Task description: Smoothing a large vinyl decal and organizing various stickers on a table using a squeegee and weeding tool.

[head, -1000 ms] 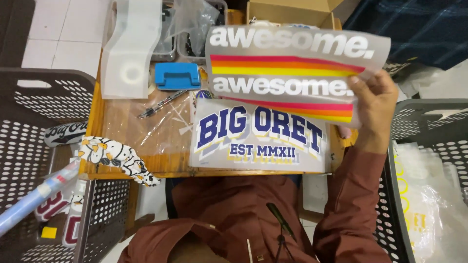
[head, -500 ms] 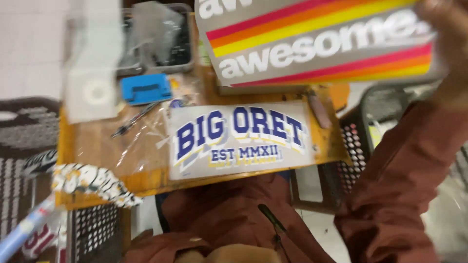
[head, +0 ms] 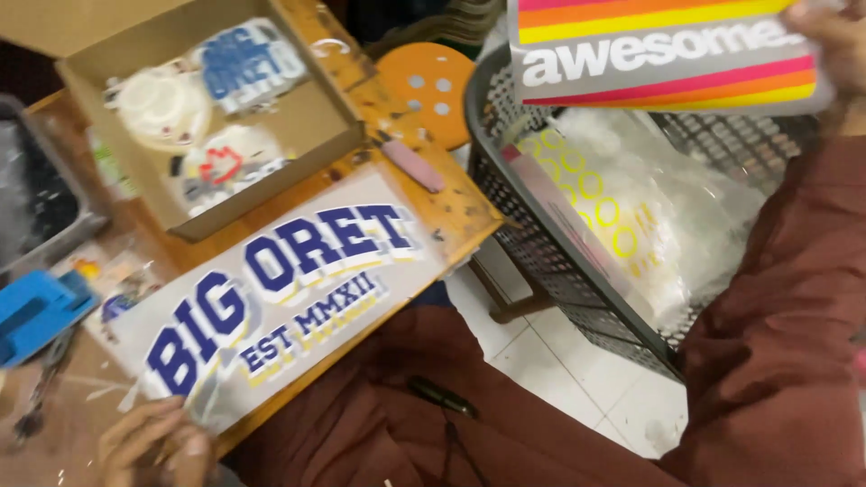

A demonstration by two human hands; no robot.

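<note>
A grey rectangular printed sheet with pink, orange and yellow stripes and white lettering [head: 663, 54] is held up at the top right by the right hand [head: 834, 41], whose fingers are pinched on the sheet's right edge; only part of that hand is seen at the frame's border. The sheet is suspended above a black plastic mesh basket [head: 532, 225], in which clear plastic bags with yellow ring prints [head: 613, 207] are piled. At the lower left, a second grey sheet with blue block lettering [head: 280, 298] is laid across the edge of the worn orange wooden worktop [head: 451, 207], and its lower corner is touched by the left hand [head: 149, 442], the fingers curled on or just under that corner; whether it is truly pinched cannot be told through the blur. An open brown cardboard box of printed cut-outs [head: 207, 117] is set behind this sheet, a blue plastic tool [head: 36, 311] lies at the far left, and a round orange stool with holes [head: 424, 81] stands beyond the worktop. It is judged that the striped sheet, gripped at one edge only, could sag, crease or be dropped into the basket if the pinch slackens. The blue-lettered sheet overhangs the worktop's edge, so it could be dragged off onto the white tiled floor [head: 577, 370] by a careless pull.
</note>
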